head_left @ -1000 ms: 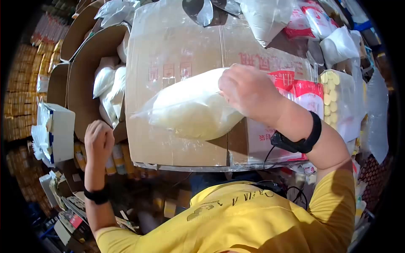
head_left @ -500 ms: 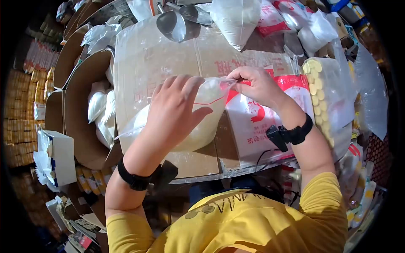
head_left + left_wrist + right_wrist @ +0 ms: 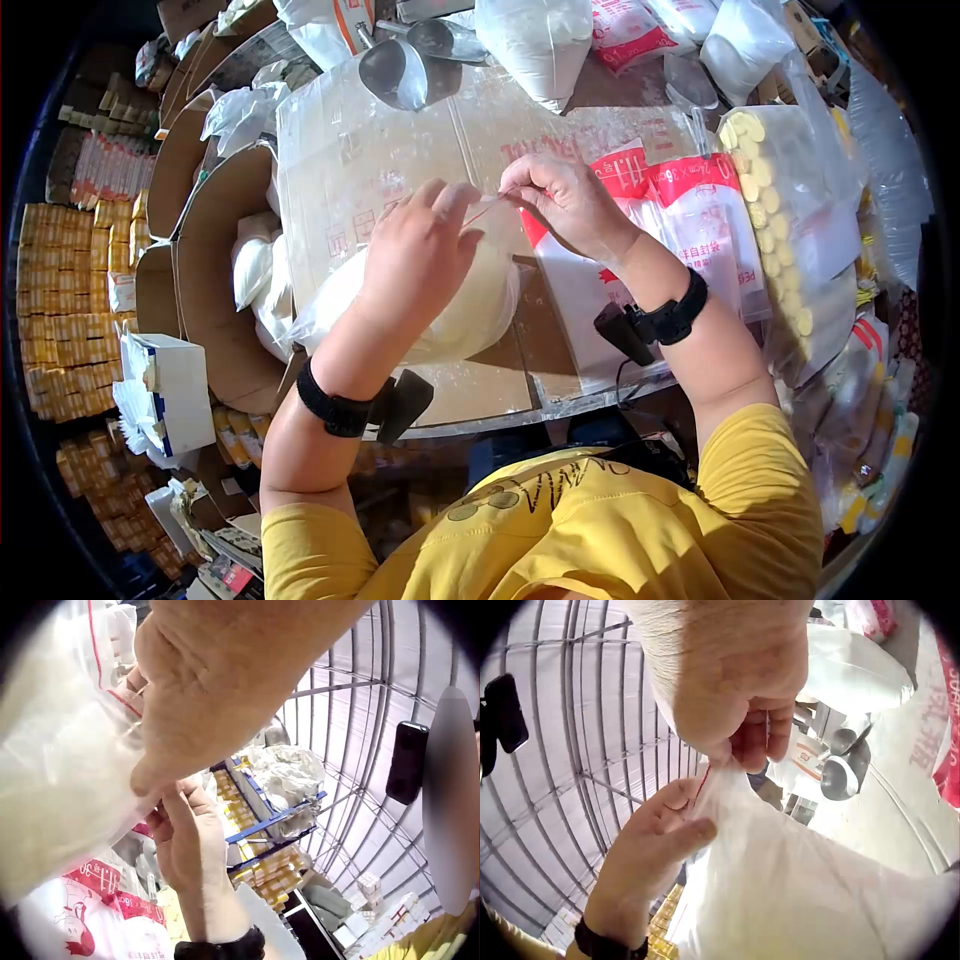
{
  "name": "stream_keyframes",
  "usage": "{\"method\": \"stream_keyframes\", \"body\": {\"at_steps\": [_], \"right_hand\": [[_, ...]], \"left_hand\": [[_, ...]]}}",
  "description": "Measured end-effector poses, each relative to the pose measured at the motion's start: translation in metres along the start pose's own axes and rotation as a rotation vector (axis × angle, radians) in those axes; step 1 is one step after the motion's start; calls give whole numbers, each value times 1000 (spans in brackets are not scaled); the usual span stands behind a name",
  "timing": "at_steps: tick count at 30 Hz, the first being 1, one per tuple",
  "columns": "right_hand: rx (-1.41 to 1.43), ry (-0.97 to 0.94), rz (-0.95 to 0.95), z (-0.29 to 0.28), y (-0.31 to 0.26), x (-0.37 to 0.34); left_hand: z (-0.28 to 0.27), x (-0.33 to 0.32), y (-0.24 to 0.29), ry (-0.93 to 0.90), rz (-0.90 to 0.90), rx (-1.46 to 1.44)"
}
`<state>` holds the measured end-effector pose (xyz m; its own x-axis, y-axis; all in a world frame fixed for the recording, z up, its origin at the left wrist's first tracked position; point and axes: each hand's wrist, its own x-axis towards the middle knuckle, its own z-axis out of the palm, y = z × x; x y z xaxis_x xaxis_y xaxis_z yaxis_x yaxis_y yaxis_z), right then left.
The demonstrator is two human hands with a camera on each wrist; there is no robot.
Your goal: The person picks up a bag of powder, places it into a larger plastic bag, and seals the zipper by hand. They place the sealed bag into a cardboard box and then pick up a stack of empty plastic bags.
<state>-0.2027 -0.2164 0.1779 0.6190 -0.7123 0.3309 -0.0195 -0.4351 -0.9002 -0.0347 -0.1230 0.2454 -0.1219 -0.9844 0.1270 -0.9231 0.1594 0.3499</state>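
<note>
A clear zip bag (image 3: 490, 290) filled with pale powder sits on the cardboard-covered table, its mouth raised between the two hands. My right hand (image 3: 565, 195) pinches one top corner with thumb and fingertips. Beside it, my left hand (image 3: 415, 255) grips the bag's top edge, with its thumb on the near face of the film in the right wrist view. A thin red seal line (image 3: 703, 784) runs along the mouth between the hands. In the head view, the left hand and forearm hide part of the bag.
Red-and-white bag packs (image 3: 570, 290) lie right of the bag, beside a clear bag of pale yellow discs (image 3: 757, 185). Metal scoops (image 3: 395, 75) and a powder-filled bag (image 3: 535, 45) stand at the back. A cardboard box (image 3: 215, 300) holding white bags is at left.
My left hand has come from beside the table's left side up to the bag's mouth. The right hand has kept its corner and moved slightly left, and the bag's mouth is now held between both hands.
</note>
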Motion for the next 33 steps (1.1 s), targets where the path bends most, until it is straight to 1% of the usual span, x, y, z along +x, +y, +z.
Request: {"method": "stream_keyframes", "body": {"at_steps": [1, 2, 5, 8, 10, 13, 14, 16, 19, 23, 26, 29, 30, 32, 33], "right_hand": [[80, -4, 82, 2, 1, -3], [160, -8, 165, 3, 2, -4], [417, 3, 256, 6, 8, -8], [414, -26, 195, 5, 10, -10], [477, 10, 190, 9, 9, -12], [549, 41, 208, 13, 6, -13], [569, 45, 219, 14, 5, -13], [518, 56, 215, 14, 5, -12], [460, 44, 183, 13, 5, -11], [398, -35, 165, 9, 1, -8], [370, 42, 151, 8, -3, -7], [363, 75, 205, 11, 3, -8], [401, 79, 245, 12, 4, -10], [471, 90, 318, 12, 6, -9], [324, 79, 249, 13, -1, -7]], "left_hand": [[2, 1, -2, -5, -49, -38], [3, 2, -3, 2, -36, -59], [5, 4, -6, 17, -3, -109], [6, 6, -9, -7, 9, -111], [6, 7, -8, -52, -13, -98], [-10, 7, -7, -241, -178, -319], [-11, 2, -9, -190, -124, -219], [-15, -15, -14, -89, -22, -18], [-21, -28, -26, -177, -130, -11], [-11, -36, -42, -64, -9, 8], [-18, -38, -39, -4, -106, -91], [-18, -43, -45, 59, -142, -254], [-17, -44, -48, 48, -180, -293], [-10, -50, -54, 8, -359, -529], [-6, -53, -57, -14, -450, -647]]}}
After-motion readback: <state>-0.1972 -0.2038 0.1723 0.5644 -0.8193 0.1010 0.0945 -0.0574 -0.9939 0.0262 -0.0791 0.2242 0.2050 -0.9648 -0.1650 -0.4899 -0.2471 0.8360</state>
